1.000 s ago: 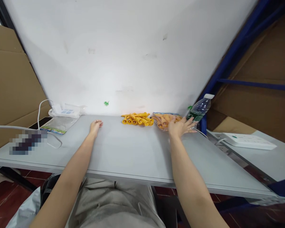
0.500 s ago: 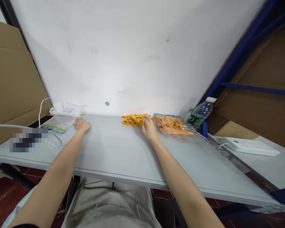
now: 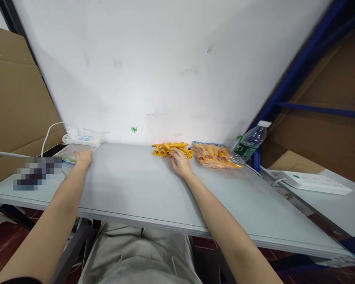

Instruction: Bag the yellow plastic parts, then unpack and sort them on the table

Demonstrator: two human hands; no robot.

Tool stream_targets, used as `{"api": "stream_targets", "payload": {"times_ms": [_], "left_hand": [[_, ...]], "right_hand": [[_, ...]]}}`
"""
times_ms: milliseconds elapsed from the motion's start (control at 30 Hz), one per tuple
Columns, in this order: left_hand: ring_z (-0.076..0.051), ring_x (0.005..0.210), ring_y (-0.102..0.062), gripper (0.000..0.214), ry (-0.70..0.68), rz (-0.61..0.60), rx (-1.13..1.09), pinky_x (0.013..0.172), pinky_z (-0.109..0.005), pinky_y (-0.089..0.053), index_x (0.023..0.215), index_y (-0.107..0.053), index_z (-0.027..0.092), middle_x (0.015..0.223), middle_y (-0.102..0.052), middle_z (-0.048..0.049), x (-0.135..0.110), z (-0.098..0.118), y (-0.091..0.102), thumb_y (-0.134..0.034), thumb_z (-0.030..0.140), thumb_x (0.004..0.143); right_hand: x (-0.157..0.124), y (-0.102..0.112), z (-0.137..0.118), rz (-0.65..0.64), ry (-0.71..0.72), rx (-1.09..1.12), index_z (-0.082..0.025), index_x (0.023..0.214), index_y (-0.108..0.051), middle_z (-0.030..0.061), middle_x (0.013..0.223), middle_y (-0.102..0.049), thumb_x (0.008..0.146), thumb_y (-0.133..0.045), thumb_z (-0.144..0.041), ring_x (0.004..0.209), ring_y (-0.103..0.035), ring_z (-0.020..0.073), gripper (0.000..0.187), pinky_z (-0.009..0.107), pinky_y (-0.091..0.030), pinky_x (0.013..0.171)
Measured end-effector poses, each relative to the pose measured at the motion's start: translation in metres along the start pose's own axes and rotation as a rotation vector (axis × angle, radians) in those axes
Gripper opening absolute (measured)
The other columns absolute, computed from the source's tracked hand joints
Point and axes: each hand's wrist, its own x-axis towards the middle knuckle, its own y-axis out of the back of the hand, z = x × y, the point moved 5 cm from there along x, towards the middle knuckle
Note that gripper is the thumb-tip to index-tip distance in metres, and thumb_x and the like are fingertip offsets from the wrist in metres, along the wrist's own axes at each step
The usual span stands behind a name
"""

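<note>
My left hand [image 3: 83, 157] lies on a clear plastic bag [image 3: 67, 156] at the far left of the grey table [image 3: 142, 189]; its fingers are curled down on the bag. My right hand [image 3: 180, 163] reaches the loose pile of yellow plastic pieces [image 3: 169, 149] at the back middle of the table, fingertips touching the pile's near edge. Just to the right lies a clear bag of orange pieces [image 3: 215, 156]. Whether my right fingers grip a piece is hidden.
A water bottle [image 3: 251, 140] leans at the back right. A white power strip [image 3: 81, 138] with cables sits at the back left. Another white power strip [image 3: 313, 182] lies on the adjoining table. A white board stands behind; cardboard is on both sides.
My right hand left the orange bag near the bottle and moved left to the yellow pile. My left hand slid left across the table onto the clear bag.
</note>
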Motion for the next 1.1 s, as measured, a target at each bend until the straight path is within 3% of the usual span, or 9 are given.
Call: {"api": "stream_targets", "payload": {"times_ms": [133,200,333,433,567,667,767,933,1100], "left_hand": [[-0.038,0.107,-0.065,0.017,0.011,0.050,0.554,0.108,-0.063,-0.024,0.072,-0.057,0.013,0.084,-0.069,-0.0224,-0.002,0.014,0.017,-0.044,0.004,0.077],[-0.035,0.104,-0.066,0.025,-0.053,0.125,0.589,0.110,-0.061,-0.022,0.091,-0.063,0.010,0.088,-0.070,-0.0228,0.001,0.030,0.028,-0.041,0.004,0.079],[-0.031,0.111,-0.064,0.034,-0.240,0.274,0.382,0.116,-0.060,-0.012,0.109,-0.062,0.011,0.099,-0.070,-0.0197,0.004,0.078,0.044,-0.038,0.006,0.084],[-0.025,0.119,-0.060,0.033,-0.431,0.301,0.134,0.120,-0.056,-0.002,0.110,-0.062,0.016,0.112,-0.069,-0.0139,-0.007,0.117,0.041,-0.040,0.009,0.086],[-0.022,0.127,-0.055,0.023,-0.581,0.008,-0.244,0.121,-0.053,-0.001,0.094,-0.066,0.022,0.109,-0.071,-0.0073,-0.035,0.146,0.007,-0.055,0.008,0.079],[-0.026,0.126,-0.056,0.023,-0.466,-0.379,-0.483,0.120,-0.054,-0.011,0.076,-0.064,0.025,0.095,-0.074,-0.0066,-0.055,0.141,-0.033,-0.065,0.004,0.067],[-0.026,0.123,-0.059,0.027,-0.432,-0.593,-0.447,0.120,-0.050,-0.016,0.066,-0.062,0.025,0.086,-0.074,-0.0057,-0.067,0.127,-0.062,-0.063,-0.001,0.060],[-0.022,0.115,-0.063,0.027,-0.464,-0.502,-0.124,0.115,-0.041,-0.029,0.058,-0.056,0.024,0.079,-0.072,-0.0042,-0.058,0.103,-0.073,-0.060,-0.003,0.059],[-0.025,0.104,-0.068,0.011,-0.342,-0.375,-0.228,0.106,-0.037,-0.041,0.059,-0.063,0.026,0.077,-0.073,-0.0057,-0.044,0.086,-0.074,-0.063,0.016,0.063]], "right_hand": [[0.000,0.000,0.001,-0.005,-0.020,-0.022,-0.017,0.115,-0.067,0.0157,0.131,-0.060,0.087,-0.042,-0.014,0.121,-0.055,0.0300,0.038,0.051,-0.049,0.096],[0.000,0.000,0.001,-0.005,-0.027,-0.029,-0.017,0.114,-0.067,0.0158,0.130,-0.060,0.087,-0.042,-0.014,0.121,-0.056,0.0298,0.037,0.050,-0.049,0.096],[0.000,-0.001,0.001,-0.021,-0.032,-0.025,-0.016,0.111,-0.068,0.0171,0.129,-0.060,0.086,-0.042,-0.013,0.120,-0.056,0.0304,0.036,0.051,-0.049,0.096],[0.000,-0.001,0.001,-0.024,-0.030,-0.027,-0.015,0.109,-0.068,0.0173,0.128,-0.061,0.086,-0.042,-0.014,0.120,-0.056,0.0303,0.035,0.050,-0.048,0.096],[0.000,0.000,0.001,-0.002,-0.008,-0.025,-0.019,0.109,-0.069,0.0146,0.126,-0.063,0.085,-0.044,-0.014,0.118,-0.058,0.0289,0.034,0.050,-0.050,0.095],[0.000,-0.001,0.002,0.002,-0.005,-0.024,-0.018,0.108,-0.069,0.0149,0.126,-0.063,0.085,-0.045,-0.014,0.119,-0.057,0.0289,0.033,0.050,-0.049,0.096],[-0.001,-0.002,0.002,-0.018,-0.013,-0.029,-0.017,0.109,-0.069,0.0161,0.126,-0.062,0.086,-0.045,-0.013,0.121,-0.055,0.0293,0.033,0.049,-0.048,0.096],[0.001,-0.002,0.000,-0.010,-0.010,-0.071,-0.018,0.109,-0.069,0.0147,0.124,-0.063,0.085,-0.045,-0.012,0.117,-0.056,0.0298,0.035,0.050,-0.046,0.095],[0.013,-0.002,-0.021,-0.026,0.005,-0.132,-0.018,0.113,-0.067,0.0148,0.120,-0.065,0.086,-0.043,-0.011,0.112,-0.056,0.0285,0.037,0.045,-0.041,0.095]]}}
